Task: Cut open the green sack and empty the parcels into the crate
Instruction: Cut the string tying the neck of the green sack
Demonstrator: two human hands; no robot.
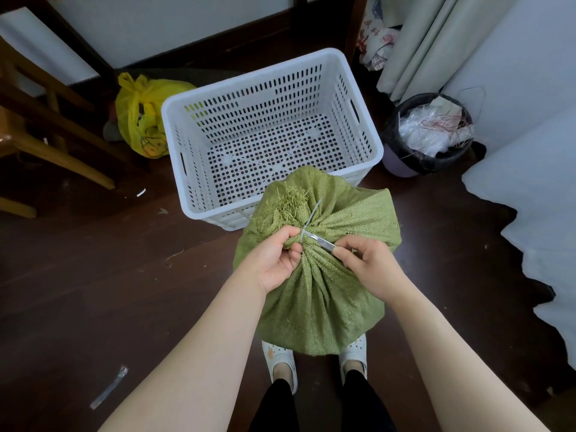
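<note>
Gripping the green sack [314,288] at its tied neck.
Left hand [274,260] clenched on the bunched neck; right hand [371,266] pinches a small blade [318,240] against the white tie [307,226].

Yellow plastic bag [144,116] on the dark floor, far left. Wooden chair [37,126] beside it. Black-lined bin [428,132] far right, stuffed with clear wrap. Pale curtain [427,42] behind bin. Plastic scrap [109,388] near left.
</note>
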